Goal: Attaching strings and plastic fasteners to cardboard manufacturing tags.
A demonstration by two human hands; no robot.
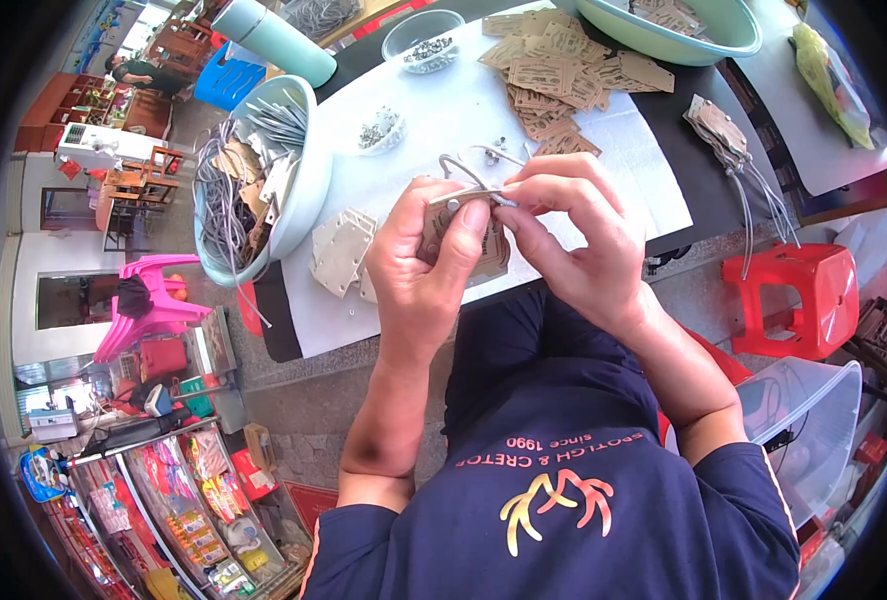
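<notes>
Over the front of the white-covered table (654, 190), my left hand (414, 255) is closed on a brown cardboard tag (444, 199), its thumb pressed on the near face. My right hand (584, 225) pinches a grey cord (505, 200) at the tag's right end. The cord (451, 160) rises in a loop above the tag. How it passes through the tag is hidden by my fingers. Below my hands lie more printed brown tags (492, 262), partly covered. Plain pale tags (342, 252) lie in a pile left of my left hand.
A pale green basin (309, 190) of grey cords and tags stands left. Small metal pieces fill two clear bowls (422, 22). Brown tags (554, 75) heap at the back, near another basin (684, 40). Corded tags (716, 130) lie right, above a red stool (799, 300).
</notes>
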